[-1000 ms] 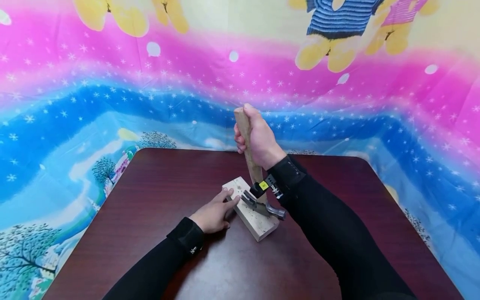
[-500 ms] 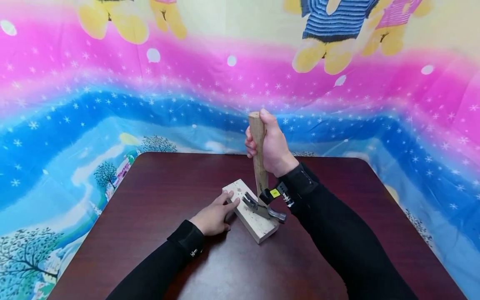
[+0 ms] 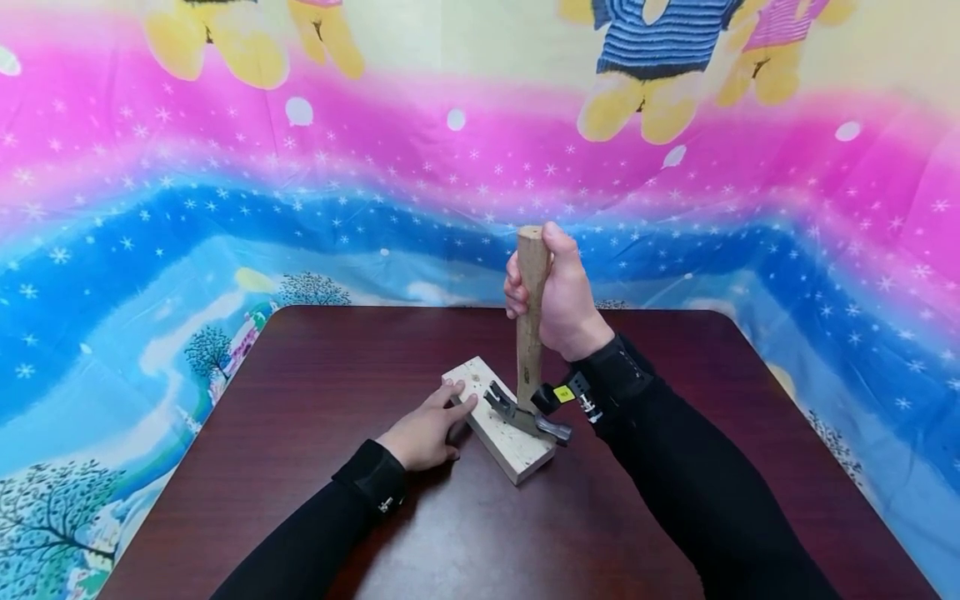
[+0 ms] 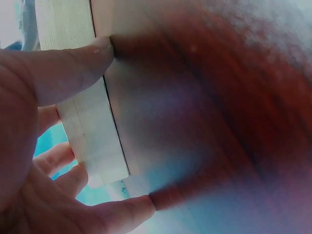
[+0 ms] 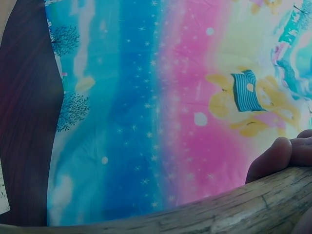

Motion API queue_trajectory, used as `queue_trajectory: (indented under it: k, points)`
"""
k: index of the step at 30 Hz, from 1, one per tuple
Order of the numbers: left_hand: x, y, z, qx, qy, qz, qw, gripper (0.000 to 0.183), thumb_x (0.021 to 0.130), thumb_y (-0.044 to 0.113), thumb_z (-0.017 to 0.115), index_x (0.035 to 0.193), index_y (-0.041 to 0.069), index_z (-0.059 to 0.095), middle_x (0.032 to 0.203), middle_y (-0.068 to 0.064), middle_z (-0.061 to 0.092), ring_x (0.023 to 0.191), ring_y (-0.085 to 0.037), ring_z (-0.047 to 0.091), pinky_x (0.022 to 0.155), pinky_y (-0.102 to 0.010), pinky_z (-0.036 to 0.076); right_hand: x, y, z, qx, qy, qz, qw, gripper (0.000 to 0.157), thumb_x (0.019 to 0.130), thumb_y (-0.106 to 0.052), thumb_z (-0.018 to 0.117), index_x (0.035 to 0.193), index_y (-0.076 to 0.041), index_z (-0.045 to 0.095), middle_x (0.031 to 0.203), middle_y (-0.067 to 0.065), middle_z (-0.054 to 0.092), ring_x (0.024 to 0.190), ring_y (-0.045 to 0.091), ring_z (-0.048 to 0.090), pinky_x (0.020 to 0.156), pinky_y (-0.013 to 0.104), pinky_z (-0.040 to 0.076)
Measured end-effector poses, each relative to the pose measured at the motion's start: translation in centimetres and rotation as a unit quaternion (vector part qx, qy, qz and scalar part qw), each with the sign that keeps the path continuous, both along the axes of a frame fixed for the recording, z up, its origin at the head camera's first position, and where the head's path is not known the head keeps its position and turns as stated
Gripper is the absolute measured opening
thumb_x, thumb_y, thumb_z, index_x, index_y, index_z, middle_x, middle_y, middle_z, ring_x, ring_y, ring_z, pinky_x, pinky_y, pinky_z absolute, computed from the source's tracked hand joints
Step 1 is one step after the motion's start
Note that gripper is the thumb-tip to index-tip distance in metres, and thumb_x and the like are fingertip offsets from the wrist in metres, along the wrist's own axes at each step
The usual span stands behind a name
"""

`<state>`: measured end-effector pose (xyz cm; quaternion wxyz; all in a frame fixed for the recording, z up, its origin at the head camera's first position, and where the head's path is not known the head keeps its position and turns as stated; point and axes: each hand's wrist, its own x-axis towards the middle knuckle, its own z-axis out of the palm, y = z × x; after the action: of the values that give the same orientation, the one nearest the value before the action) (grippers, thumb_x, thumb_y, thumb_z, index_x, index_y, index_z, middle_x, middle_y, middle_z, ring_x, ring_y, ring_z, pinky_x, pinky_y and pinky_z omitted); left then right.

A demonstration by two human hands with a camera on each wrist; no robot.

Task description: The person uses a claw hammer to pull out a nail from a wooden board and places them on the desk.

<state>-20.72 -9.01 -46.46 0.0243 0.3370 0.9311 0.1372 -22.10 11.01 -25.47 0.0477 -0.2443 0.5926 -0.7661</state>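
Note:
My right hand [image 3: 566, 296] grips the wooden handle of a claw hammer [image 3: 531, 342], thumb up near the handle's end. The handle stands almost upright. Its metal head lies low over a pale wooden block [image 3: 513, 458], claw pointing left and striking face overhanging the right edge. What sits in the claw is too small to make out. My left hand [image 3: 420, 433] holds the block's left side, fingertips over the top. In the left wrist view the thumb [image 4: 73, 66] lies against the block's side face. The right wrist view shows the hammer handle [image 5: 219, 209] up close.
The block lies at a slant on a dark red-brown table [image 3: 337, 350]. A cartoon-printed cloth [image 3: 420, 192] hangs behind the table and along its sides. A small camera [image 3: 561, 395] on the right wrist sits close to the hammer handle.
The handle and my right hand have swung to the right, taking the handle from leaning left to nearly upright. The hammer head, the block and my left hand stay in place.

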Motion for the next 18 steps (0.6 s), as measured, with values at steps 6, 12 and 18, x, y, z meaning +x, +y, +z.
queue_trajectory:
  k: [6, 12, 18]
  points:
    - [-0.1, 0.0, -0.1, 0.004, 0.001, 0.007, 1.0, 0.084, 0.072, 0.022, 0.073, 0.141, 0.021, 0.026, 0.148, -0.009, 0.014, 0.135, -0.022, 0.014, 0.084, -0.025, 0.043, 0.4, 0.8, -0.2, -0.021, 0.022, -0.007, 1.0, 0.061, 0.086, -0.059, 0.025, 0.062, -0.006, 0.043, 0.05, 0.004, 0.035, 0.043, 0.02, 0.03, 0.045, 0.036, 0.032]
    - [0.0, 0.2, -0.3, 0.005, -0.008, 0.009, 0.9999, 0.085, 0.072, 0.022, 0.073, 0.142, 0.022, 0.025, 0.148, -0.008, 0.014, 0.135, -0.022, 0.014, 0.083, -0.025, 0.043, 1.2, 2.1, -0.5, -0.045, 0.034, -0.011, 0.998, 0.06, 0.084, -0.061, 0.029, 0.06, -0.007, 0.044, 0.049, 0.005, 0.033, 0.043, 0.021, 0.029, 0.044, 0.036, 0.031]
    - [-0.2, 0.0, -0.4, 0.008, -0.005, 0.004, 0.9999, 0.085, 0.071, 0.021, 0.074, 0.142, 0.02, 0.026, 0.148, -0.009, 0.014, 0.135, -0.022, 0.013, 0.08, -0.024, 0.044, 2.3, 3.2, -0.7, -0.068, 0.059, -0.005, 0.996, 0.06, 0.083, -0.061, 0.029, 0.06, -0.007, 0.043, 0.049, 0.006, 0.034, 0.044, 0.022, 0.029, 0.044, 0.038, 0.03]
